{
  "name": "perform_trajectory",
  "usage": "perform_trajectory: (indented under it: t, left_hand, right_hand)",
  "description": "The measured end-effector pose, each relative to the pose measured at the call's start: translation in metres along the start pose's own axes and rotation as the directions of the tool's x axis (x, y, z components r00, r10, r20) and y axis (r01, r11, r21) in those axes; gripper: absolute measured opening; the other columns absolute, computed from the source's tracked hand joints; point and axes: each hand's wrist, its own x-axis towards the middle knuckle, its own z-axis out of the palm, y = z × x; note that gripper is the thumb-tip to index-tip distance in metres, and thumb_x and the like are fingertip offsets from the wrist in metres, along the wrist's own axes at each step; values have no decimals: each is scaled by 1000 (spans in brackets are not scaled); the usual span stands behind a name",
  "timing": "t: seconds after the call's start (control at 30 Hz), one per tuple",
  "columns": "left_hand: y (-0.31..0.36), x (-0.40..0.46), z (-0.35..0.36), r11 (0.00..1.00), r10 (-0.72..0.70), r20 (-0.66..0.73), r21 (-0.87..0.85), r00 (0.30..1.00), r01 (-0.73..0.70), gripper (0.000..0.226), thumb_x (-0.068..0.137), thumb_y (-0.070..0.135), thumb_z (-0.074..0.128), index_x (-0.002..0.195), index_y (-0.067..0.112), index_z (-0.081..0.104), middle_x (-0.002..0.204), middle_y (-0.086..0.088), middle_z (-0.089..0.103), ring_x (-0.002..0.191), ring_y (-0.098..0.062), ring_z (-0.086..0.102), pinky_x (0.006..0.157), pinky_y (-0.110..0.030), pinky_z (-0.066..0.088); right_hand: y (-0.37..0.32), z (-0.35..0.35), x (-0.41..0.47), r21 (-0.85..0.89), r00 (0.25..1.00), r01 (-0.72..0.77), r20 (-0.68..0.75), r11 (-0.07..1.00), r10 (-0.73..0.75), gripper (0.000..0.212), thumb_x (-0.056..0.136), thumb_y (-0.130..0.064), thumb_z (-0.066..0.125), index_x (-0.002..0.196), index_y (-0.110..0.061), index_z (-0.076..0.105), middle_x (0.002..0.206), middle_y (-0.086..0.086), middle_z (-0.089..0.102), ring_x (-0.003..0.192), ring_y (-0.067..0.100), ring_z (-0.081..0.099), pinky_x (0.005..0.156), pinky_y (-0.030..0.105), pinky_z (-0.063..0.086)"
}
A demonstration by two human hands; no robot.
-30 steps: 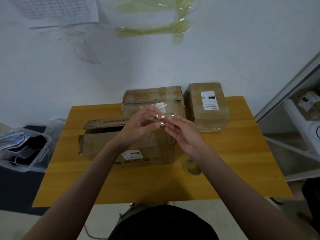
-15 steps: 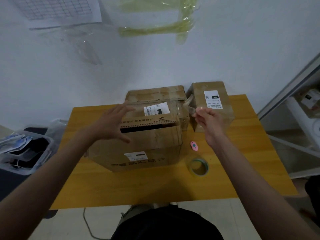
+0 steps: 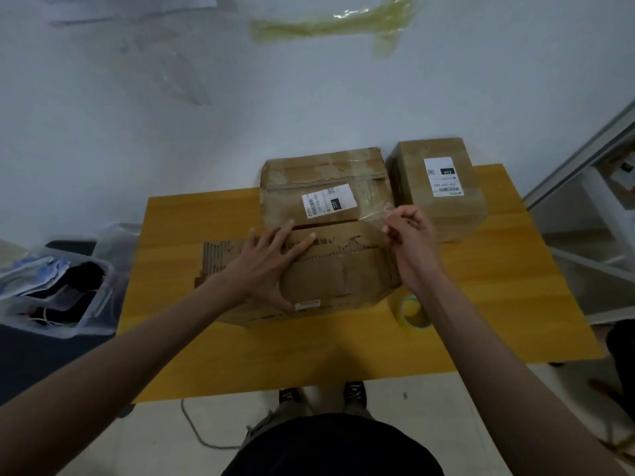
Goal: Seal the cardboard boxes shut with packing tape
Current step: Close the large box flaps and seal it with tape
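Keep your left hand (image 3: 271, 259) flat on the near box (image 3: 330, 273) mid-table; your right hand (image 3: 407, 231) seems to pinch clear tape (image 3: 372, 214) at its right. Pull taut, lay it across the flaps.

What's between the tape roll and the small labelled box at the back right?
Head view: only the right hand and its wrist cross between tape roll and small box; otherwise bare table.

Bare forearms, no sleeves in view, black top (image 3: 330, 444), dark shoes (image 3: 354, 393) with white markings
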Motion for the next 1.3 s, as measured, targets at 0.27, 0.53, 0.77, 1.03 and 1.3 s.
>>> perform_trajectory:
  t: [0.27,0.53,0.77,1.03,1.3]
  left_hand:
    - [-6,-43,25,904,-156,-81,-414,984,109,120,63,84,62,155,54,-8,148,-11,27,131,-34,33,107,-54,35]
    - [-43,-102,84,198,-396,249,-917,884,347,104,49,78,76,140,66,28,124,5,48,110,-25,56,90,-48,55]
    - [-26,-108,143,-386,-407,454,-872,793,301,109,56,56,80,153,41,33,131,-12,60,101,-33,71,75,-44,60]
    - [-13,-103,189,-599,-386,472,-781,793,174,80,77,50,71,147,22,44,130,-13,66,112,-35,69,79,-43,60]
    - [-17,-102,187,-537,-304,546,-775,780,334,45,102,50,49,137,22,56,128,-9,70,106,-22,72,82,-39,59]
  right_hand:
    - [3,34,-5,71,998,43,31,997,-45,12,95,-1,59,89,-11,56,76,0,58,68,11,52,65,24,44]
    - [29,78,-14,-37,977,-68,198,997,74,20,96,-1,57,82,-14,53,69,-3,55,68,11,51,68,27,41]
    - [82,97,-28,-184,925,-213,278,960,258,16,95,-6,64,85,-13,54,73,-3,55,68,11,51,66,26,41]
    - [133,71,-68,-299,909,-307,189,904,371,12,93,-7,66,88,-12,56,81,5,60,68,11,54,68,27,41]
    - [167,49,-101,-374,864,-406,140,834,483,10,93,-10,66,98,-6,58,98,18,64,80,18,59,68,26,45]
